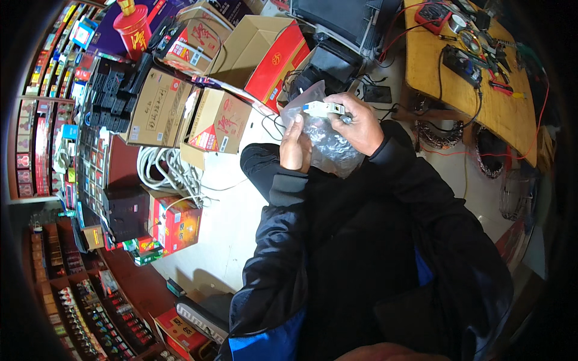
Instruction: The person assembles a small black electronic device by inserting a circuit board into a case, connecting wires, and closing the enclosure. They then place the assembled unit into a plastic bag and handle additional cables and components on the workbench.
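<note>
Both hands (328, 135) grip one plastic bag (328, 147) — white part (322, 109) atop.

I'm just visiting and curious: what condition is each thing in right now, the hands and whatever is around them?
Left hand: gripping the clear plastic bag.
Right hand: holding a small white device.
Clear plastic bag: crumpled, open at the top.
White cable: coiled on the floor.

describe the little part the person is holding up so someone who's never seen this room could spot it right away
Start at the person's dark jacket sleeves rising from the lower edge, and follow them up to the two hands. The left hand holds a crinkled clear plastic bag. Above it, the right hand pinches a small white and grey blocky electrical part, the only rigid, pale thing there.
</note>
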Demonstrator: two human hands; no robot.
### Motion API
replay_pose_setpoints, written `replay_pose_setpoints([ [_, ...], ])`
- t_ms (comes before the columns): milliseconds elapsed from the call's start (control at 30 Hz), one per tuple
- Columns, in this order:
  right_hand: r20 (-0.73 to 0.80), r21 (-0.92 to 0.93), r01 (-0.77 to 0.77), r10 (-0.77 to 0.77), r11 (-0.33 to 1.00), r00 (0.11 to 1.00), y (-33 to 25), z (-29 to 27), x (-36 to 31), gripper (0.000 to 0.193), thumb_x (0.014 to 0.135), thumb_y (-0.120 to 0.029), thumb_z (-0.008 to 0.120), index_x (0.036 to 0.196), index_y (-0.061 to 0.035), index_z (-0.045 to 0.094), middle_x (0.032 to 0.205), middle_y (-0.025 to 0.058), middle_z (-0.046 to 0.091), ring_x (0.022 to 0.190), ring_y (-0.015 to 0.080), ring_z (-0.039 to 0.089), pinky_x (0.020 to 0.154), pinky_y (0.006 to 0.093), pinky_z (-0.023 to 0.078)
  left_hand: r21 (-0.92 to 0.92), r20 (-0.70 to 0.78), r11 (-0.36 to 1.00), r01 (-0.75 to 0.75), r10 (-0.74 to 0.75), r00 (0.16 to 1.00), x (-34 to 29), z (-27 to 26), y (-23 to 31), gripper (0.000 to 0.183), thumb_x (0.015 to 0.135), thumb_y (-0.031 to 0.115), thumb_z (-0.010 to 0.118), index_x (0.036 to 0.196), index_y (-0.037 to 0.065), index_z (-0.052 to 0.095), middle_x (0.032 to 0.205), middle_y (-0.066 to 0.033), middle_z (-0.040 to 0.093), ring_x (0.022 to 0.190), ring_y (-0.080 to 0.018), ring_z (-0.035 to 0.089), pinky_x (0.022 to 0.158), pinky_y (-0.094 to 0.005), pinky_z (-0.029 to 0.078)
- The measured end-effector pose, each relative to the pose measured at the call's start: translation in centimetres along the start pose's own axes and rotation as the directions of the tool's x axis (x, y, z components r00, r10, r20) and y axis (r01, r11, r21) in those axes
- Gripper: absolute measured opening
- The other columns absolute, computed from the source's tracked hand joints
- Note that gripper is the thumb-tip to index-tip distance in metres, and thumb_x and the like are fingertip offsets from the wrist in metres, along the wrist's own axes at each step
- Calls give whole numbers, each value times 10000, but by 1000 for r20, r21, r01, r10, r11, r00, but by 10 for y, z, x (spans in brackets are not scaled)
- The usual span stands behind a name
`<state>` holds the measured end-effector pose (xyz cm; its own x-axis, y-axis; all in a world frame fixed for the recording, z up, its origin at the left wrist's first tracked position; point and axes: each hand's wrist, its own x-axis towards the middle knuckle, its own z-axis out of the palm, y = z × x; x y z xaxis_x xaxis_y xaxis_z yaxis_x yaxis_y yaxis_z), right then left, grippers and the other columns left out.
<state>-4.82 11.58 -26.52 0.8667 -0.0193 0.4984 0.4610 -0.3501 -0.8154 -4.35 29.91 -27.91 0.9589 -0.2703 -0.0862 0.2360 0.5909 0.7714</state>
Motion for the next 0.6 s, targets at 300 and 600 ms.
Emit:
replay_pose_setpoints([
  [300, 69, -5, 71, -70, 997, 995, -9, 9, 1, 369, 794, 32, 723, 1154, -25, 663, 1107, 150, 681, 1064, 363, 640, 924, 420, 529, -167, -68, 985, 52, -64, 996, -2, -13, -11, 430, 1091, 260, 494, 1430, 0, 442, 1385, -146, 561, 1292, -299, 545, 1128, -487, 428],
  [600, 121, -17, 65, -62, 998, 991, -15, 11, 3, 346, 789, 24, 718, 1127, -30, 664, 1091, 141, 674, 1052, 361, 633, 910, 420, 528, -238, -84, 969, 61, -83, 993, 2, -27, -20, 410, 1102, 242, 457, 1437, 6, 444, 1405, -157, 564, 1321, -308, 534, 1148, -491, 415],
])
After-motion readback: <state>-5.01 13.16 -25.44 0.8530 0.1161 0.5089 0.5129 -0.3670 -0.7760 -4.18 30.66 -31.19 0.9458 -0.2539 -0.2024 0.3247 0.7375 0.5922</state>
